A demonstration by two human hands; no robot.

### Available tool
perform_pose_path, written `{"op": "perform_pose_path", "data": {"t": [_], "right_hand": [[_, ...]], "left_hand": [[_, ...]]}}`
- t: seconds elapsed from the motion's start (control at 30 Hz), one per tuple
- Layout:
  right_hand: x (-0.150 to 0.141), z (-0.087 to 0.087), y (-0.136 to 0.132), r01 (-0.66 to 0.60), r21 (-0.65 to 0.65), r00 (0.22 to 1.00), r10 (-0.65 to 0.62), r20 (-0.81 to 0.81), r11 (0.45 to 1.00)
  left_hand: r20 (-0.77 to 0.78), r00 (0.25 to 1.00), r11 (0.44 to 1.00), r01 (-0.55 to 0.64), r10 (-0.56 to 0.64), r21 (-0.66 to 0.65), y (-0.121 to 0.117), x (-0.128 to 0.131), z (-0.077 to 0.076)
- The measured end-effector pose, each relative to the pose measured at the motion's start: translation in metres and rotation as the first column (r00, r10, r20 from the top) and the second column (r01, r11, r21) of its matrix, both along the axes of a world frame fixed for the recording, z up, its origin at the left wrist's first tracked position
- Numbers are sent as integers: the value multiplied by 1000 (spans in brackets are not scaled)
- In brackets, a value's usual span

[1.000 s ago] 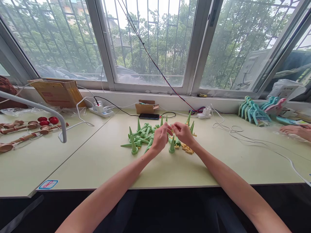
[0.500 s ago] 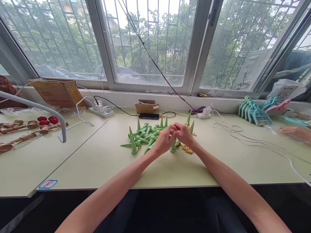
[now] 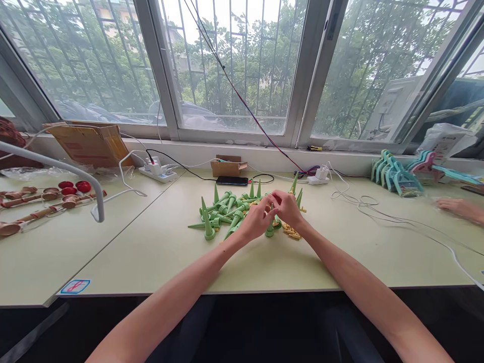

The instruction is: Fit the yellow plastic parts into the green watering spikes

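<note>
My left hand [image 3: 257, 218] and my right hand [image 3: 288, 209] meet above the middle of the table, fingertips pinched together. Whatever they hold is hidden by the fingers. A green plastic cone-shaped spike [image 3: 269, 231] stands upright right below them, partly covered by my left hand; I cannot tell whether the fingers touch it. To the left lies a pile of similar green spikes [image 3: 235, 218], and one spike [image 3: 207, 228] stands on its wide base at the pile's edge. Small yellow pieces [image 3: 292, 233] are heaped under my right wrist. More spikes [image 3: 299, 198] stand behind my right hand.
Behind the pile are a black phone [image 3: 232, 180] and a small cardboard box [image 3: 228, 165]. Cables [image 3: 370, 204] run across the right side. Light-blue hangers [image 3: 395, 172] and another person's hand [image 3: 459, 206] are far right. Wooden toys with red balls [image 3: 68, 190] lie left, near a metal bar [image 3: 97, 201].
My fingers have shifted slightly, still together over the same spot. At far right, the pink and blue hangers have moved, and the other person's hand has shifted a little.
</note>
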State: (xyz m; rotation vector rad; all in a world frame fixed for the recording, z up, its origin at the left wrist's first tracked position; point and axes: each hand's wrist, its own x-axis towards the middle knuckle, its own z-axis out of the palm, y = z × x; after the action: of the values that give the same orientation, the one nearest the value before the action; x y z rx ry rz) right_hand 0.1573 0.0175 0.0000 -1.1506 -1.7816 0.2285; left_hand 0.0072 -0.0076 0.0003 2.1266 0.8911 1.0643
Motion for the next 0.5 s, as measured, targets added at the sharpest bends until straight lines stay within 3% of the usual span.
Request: {"op": "perform_pose_path", "data": {"t": [0.3, 0.5], "right_hand": [[0, 1, -1, 30, -12, 999, -30, 25, 999], [-3, 3, -3, -3, -19, 1000, 3, -6, 1000]], "left_hand": [[10, 999, 998, -53, 52, 40, 3, 2, -2], [108, 966, 971, -237, 236, 3, 6, -1, 2]]}}
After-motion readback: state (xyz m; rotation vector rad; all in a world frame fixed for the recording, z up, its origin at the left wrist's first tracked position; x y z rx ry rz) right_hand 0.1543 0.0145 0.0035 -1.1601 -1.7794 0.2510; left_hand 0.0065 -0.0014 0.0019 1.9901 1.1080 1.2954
